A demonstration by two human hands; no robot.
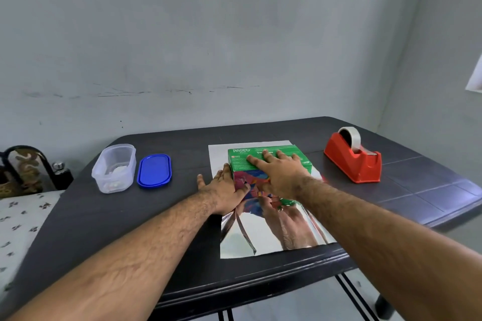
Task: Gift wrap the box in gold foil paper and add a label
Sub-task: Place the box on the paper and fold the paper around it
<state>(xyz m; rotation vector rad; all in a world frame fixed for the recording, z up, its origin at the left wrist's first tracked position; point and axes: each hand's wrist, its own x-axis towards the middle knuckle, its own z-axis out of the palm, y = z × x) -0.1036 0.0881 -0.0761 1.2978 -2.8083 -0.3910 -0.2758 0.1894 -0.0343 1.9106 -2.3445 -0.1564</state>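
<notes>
Box [268, 161] seated on foil sheet [273, 232], toward the far end of the sheet, near the middle of the dark bench [182, 216]. Placement judged deliberate: long near portion of foil left free for folding up and over the box; short margin at the far edge.

Right hand [279, 172] laid flat on box top, fingers straight and spread, gripping nothing. Purpose judged: pinning the box against sliding on the slick foil. Left hand [224, 190] set against the left near corner of the box, fingers extended, resting on foil and box side; thumb partly hidden, no pinch visible. Purpose judged: squaring the box or flattening the sheet.

Foil mirror-bright, reflecting hands and box print; appears silver from this angle, gold tint not confirmed.

Tape dispenser [353, 161], red, with clear roll, parked well right of the box, within right-hand reach. Clear container [114, 168], open, with small white contents, possibly labels; blue lid [154, 170] just beside it, both left of the sheet.

Legible writing: "PASEO" on green box top. Smaller print alongside too fine to read.
</notes>
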